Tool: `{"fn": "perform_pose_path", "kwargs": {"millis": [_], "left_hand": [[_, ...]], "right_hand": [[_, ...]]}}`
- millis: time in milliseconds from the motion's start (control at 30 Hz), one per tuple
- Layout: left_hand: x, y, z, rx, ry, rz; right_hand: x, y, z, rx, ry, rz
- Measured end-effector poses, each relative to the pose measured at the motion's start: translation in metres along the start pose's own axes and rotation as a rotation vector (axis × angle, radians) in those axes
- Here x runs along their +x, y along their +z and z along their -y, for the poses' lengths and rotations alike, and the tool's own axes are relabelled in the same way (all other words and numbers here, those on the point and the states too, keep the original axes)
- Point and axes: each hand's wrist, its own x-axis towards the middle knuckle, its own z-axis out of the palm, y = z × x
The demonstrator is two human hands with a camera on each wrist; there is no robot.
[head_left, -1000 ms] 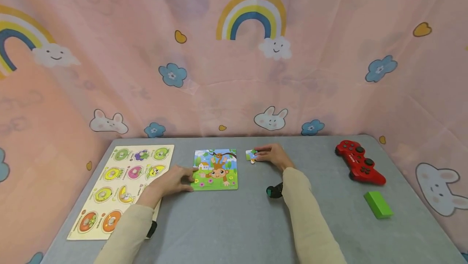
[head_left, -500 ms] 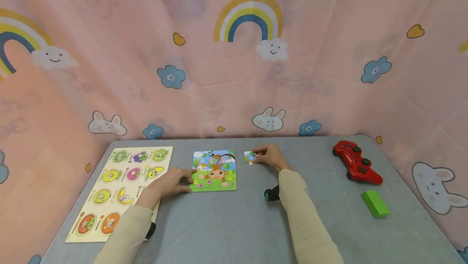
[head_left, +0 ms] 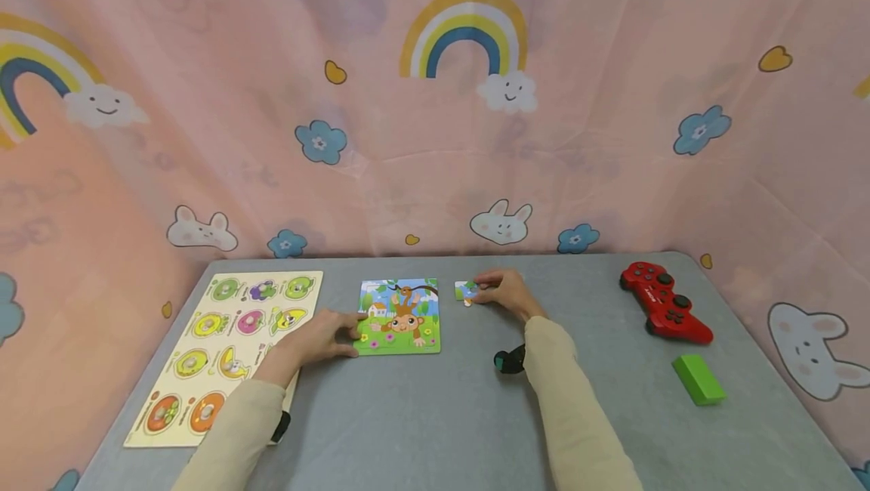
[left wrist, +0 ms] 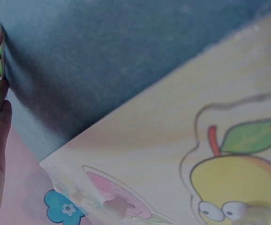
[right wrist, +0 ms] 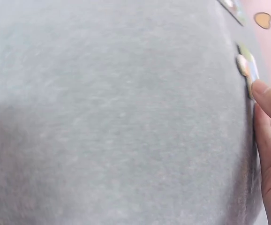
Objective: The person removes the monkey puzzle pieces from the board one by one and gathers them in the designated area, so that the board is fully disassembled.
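A square jigsaw puzzle with a monkey picture [head_left: 408,306] lies flat near the middle of the table. My left hand [head_left: 325,336] grips its left edge, thumb and fingers spread along the side; the left wrist view shows only a sliver of this puzzle. To its right, a small jigsaw piece [head_left: 462,290] with blue, green and white print is apart from the board. My right hand [head_left: 510,292] pinches that piece at its right side. In the right wrist view the thumb [right wrist: 262,90] meets the jigsaw piece [right wrist: 244,65], which appears at or close to the tabletop.
A fruit peg board [head_left: 197,347] lies at left, partly under my left forearm. At right are a red game controller [head_left: 662,302] and a green block [head_left: 698,379]. A pink patterned curtain [head_left: 381,196] hangs behind the grey table [head_left: 421,423].
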Motion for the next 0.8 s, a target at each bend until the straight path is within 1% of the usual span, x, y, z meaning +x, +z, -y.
{"fn": "perform_pose_path", "kwargs": {"millis": [100, 167, 200, 300, 433, 533, 667, 800], "left_hand": [[0.001, -0.001, -0.001, -0.011, 0.000, 0.005], [0.001, -0.001, -0.002, -0.014, -0.020, 0.018], [0.001, -0.002, -0.003, -0.025, -0.040, 0.029], [0.001, -0.003, -0.003, -0.017, -0.065, 0.041], [0.001, -0.002, -0.002, -0.011, -0.064, 0.041], [0.001, -0.002, -0.001, -0.009, -0.054, 0.039], [0.001, -0.001, -0.001, -0.003, -0.054, 0.036], [0.001, -0.002, -0.001, -0.007, -0.059, 0.036]], "right_hand": [[-0.002, -0.004, -0.003, 0.124, -0.007, 0.002], [-0.003, -0.005, -0.003, 0.164, -0.018, -0.019], [-0.004, -0.005, -0.003, 0.181, -0.021, -0.029], [-0.003, 0.000, 0.001, 0.204, -0.036, -0.056], [-0.001, 0.011, 0.009, 0.259, -0.070, -0.039], [0.000, 0.022, 0.014, 0.317, -0.076, -0.012], [0.001, 0.036, 0.020, 0.331, -0.061, 0.015], [0.004, 0.051, 0.027, 0.329, -0.067, 0.036]]}}
